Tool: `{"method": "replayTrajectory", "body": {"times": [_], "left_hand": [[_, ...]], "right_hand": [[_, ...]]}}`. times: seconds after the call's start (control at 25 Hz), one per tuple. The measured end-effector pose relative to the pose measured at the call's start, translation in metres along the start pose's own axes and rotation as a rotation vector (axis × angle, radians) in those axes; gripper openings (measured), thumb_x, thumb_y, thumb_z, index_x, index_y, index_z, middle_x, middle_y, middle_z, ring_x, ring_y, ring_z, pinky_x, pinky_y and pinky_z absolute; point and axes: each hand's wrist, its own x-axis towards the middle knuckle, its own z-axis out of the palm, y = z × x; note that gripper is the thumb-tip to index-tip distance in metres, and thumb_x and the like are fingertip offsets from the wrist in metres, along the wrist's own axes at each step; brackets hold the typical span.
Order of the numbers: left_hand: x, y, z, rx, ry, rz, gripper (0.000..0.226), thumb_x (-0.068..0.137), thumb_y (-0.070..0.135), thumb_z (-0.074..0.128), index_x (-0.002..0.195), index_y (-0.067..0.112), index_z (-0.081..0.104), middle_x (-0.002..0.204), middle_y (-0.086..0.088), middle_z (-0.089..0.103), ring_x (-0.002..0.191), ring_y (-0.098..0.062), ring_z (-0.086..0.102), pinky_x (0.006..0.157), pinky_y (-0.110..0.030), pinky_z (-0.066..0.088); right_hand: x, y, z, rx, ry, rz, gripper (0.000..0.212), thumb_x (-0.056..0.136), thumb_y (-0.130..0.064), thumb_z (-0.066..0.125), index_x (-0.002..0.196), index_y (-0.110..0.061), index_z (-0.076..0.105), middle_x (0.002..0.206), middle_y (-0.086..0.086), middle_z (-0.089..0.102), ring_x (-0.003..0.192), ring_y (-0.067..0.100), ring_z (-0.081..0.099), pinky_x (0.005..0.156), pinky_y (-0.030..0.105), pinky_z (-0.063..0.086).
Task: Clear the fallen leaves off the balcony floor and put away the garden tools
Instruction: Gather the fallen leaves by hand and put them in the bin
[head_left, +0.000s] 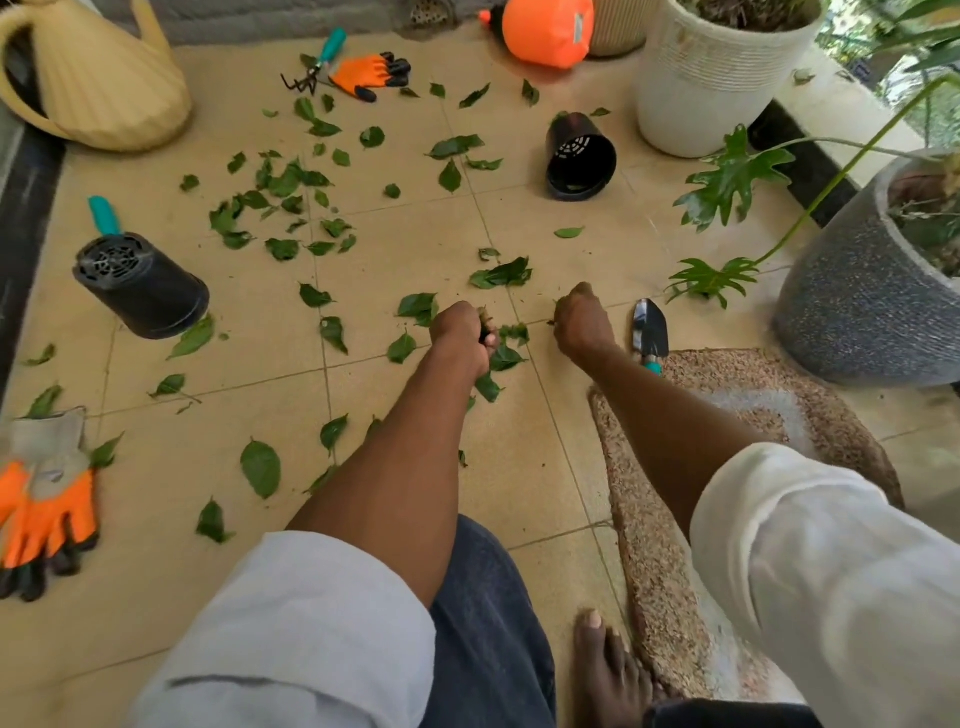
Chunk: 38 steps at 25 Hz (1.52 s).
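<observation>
Beige tiled balcony floor (519, 478) with thin grout lines, a dark strip along the left edge and a raised ledge at right. Green fallen leaves (291, 182) lie scattered over most of the tiles, thickest upper left of centre. A speckled doormat (675, 571) lies at lower right, with a bare foot (608, 670) just beside its left edge.

Left hand (460, 327) is low over the floor, its grip curled round a small bunch of leaves, with loose leaves touching and just beside it. Right hand (582, 322) is near it, fingertips pressed together on the tile; cannot tell whether they pinch a scrap.

A hand trowel (650, 332) lies just right of the right hand, its teal handle end at the doormat. A hand rake (314, 65) touches an orange glove (369, 75) at the top; a second orange glove (44, 514) lies far left. 2 black plastic pots lie tipped over: one left (140, 286), one upper centre (581, 156). A yellow watering can (98, 78) stands in the top left corner.
</observation>
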Motion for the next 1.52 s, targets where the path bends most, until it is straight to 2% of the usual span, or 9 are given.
{"method": "replayTrajectory", "body": {"times": [0.16, 0.4, 0.56, 0.84, 1.04, 1.12, 1.32, 1.44, 1.52], "left_hand": [[-0.003, 0.004, -0.001, -0.015, -0.010, 0.005, 0.026, 0.098, 0.004, 0.035, 0.076, 0.007, 0.048, 0.066, -0.005, 0.044, 0.049, -0.012, 0.037, 0.041, -0.019, 0.026], [-0.002, 0.014, -0.023, -0.026, 0.050, 0.064, 0.025, 0.098, 0.004, 0.038, 0.077, 0.007, 0.051, 0.066, -0.005, 0.047, 0.049, -0.011, 0.038, 0.040, -0.018, 0.027], [-0.005, 0.022, -0.043, -0.022, 0.086, 0.092, 0.026, 0.098, 0.001, 0.039, 0.075, 0.006, 0.051, 0.066, -0.005, 0.047, 0.049, -0.010, 0.039, 0.040, -0.019, 0.029], [-0.007, 0.020, -0.038, -0.015, 0.085, 0.096, 0.027, 0.097, 0.002, 0.038, 0.074, 0.006, 0.050, 0.065, -0.005, 0.046, 0.049, -0.012, 0.039, 0.038, -0.020, 0.028], [-0.007, 0.018, -0.033, -0.010, 0.074, 0.109, 0.028, 0.098, 0.003, 0.039, 0.071, 0.006, 0.050, 0.061, -0.005, 0.044, 0.047, -0.012, 0.038, 0.036, -0.019, 0.026], [-0.008, 0.020, -0.036, -0.014, 0.075, 0.118, 0.027, 0.097, 0.001, 0.040, 0.073, 0.005, 0.051, 0.063, -0.005, 0.045, 0.048, -0.012, 0.038, 0.036, -0.019, 0.027], [-0.010, 0.024, -0.043, -0.029, 0.078, 0.129, 0.026, 0.096, 0.000, 0.038, 0.075, 0.005, 0.051, 0.067, -0.006, 0.047, 0.050, -0.011, 0.040, 0.039, -0.020, 0.029], [-0.012, 0.024, -0.043, -0.029, 0.076, 0.129, 0.025, 0.096, 0.000, 0.039, 0.076, 0.005, 0.052, 0.068, -0.006, 0.047, 0.052, -0.012, 0.040, 0.041, -0.021, 0.029], [-0.012, 0.023, -0.042, -0.023, 0.077, 0.132, 0.025, 0.097, 0.000, 0.038, 0.075, 0.005, 0.051, 0.067, -0.006, 0.047, 0.051, -0.012, 0.040, 0.041, -0.021, 0.029]], "right_hand": [[-0.006, -0.002, 0.017, -0.064, -0.037, -0.067, 0.023, 0.095, -0.002, 0.045, 0.107, 0.000, 0.065, 0.115, 0.020, 0.062, 0.107, 0.034, 0.060, 0.092, 0.041, 0.051], [-0.013, 0.018, 0.028, -0.056, 0.027, -0.092, 0.033, 0.099, -0.004, 0.037, 0.130, -0.003, 0.049, 0.123, 0.021, 0.052, 0.107, 0.030, 0.052, 0.093, 0.037, 0.046], [-0.024, 0.024, 0.033, -0.033, 0.051, 0.151, 0.023, 0.098, -0.005, 0.043, 0.115, 0.004, 0.056, 0.122, 0.019, 0.047, 0.097, 0.026, 0.051, 0.083, 0.029, 0.044], [-0.008, -0.045, 0.029, 0.190, -0.046, 0.098, 0.020, 0.093, -0.010, 0.054, 0.106, -0.005, 0.068, 0.112, 0.012, 0.065, 0.105, 0.027, 0.061, 0.085, 0.031, 0.049], [-0.039, -0.059, 0.057, -0.048, -0.033, -0.112, 0.019, 0.093, 0.001, 0.049, 0.095, -0.002, 0.068, 0.093, 0.014, 0.065, 0.089, 0.028, 0.062, 0.076, 0.037, 0.055], [-0.035, -0.052, 0.050, -0.058, -0.019, -0.154, 0.017, 0.094, -0.001, 0.051, 0.098, -0.003, 0.067, 0.095, 0.013, 0.067, 0.084, 0.025, 0.063, 0.078, 0.036, 0.057], [-0.017, -0.044, 0.013, 0.314, -0.018, 0.095, 0.037, 0.090, 0.002, 0.054, 0.125, -0.009, 0.053, 0.109, 0.016, 0.066, 0.094, 0.030, 0.066, 0.082, 0.042, 0.058], [-0.021, -0.048, 0.010, 0.147, -0.267, -0.041, 0.063, 0.089, 0.004, 0.057, 0.148, -0.009, 0.036, 0.141, 0.016, 0.051, 0.125, 0.031, 0.053, 0.101, 0.035, 0.048], [-0.029, -0.050, 0.022, -0.058, -0.360, -0.146, 0.053, 0.091, -0.002, 0.057, 0.142, -0.009, 0.046, 0.138, 0.014, 0.054, 0.123, 0.029, 0.055, 0.098, 0.033, 0.050]]}}
